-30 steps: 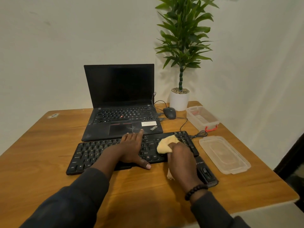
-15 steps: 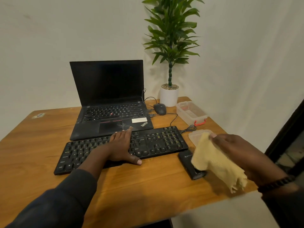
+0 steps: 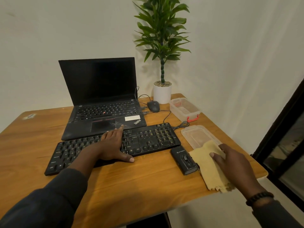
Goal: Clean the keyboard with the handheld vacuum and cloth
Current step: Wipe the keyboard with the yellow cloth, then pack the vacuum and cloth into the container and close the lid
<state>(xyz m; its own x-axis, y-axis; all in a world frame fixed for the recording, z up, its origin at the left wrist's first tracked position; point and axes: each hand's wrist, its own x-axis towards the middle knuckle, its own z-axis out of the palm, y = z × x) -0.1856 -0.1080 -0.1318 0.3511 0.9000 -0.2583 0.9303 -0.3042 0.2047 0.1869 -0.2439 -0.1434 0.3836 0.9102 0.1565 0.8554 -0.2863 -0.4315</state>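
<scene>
A black keyboard [image 3: 153,137] lies across the wooden table [image 3: 131,178] in front of a laptop. My left hand [image 3: 113,143] rests flat on its middle keys, fingers straight and thumb on the table in front of it. To the keyboard's right lies the black handheld vacuum [image 3: 183,159]. Just right of the vacuum, a yellow cloth [image 3: 209,167] lies spread on the table. My right hand [image 3: 233,162] rests on top of the cloth with its fingers extended.
An open black laptop [image 3: 102,99] stands behind the keyboard. A mouse [image 3: 153,106], a potted plant [image 3: 162,92] and a clear box [image 3: 184,108] sit at the back right. A clear lid [image 3: 197,135] lies beside the cloth. The table's right edge is close to my right hand.
My right hand carried the cloth off the keyboard to the right, held it up in the air, then laid it flat on the table beside the vacuum. My left hand stayed on the keys.
</scene>
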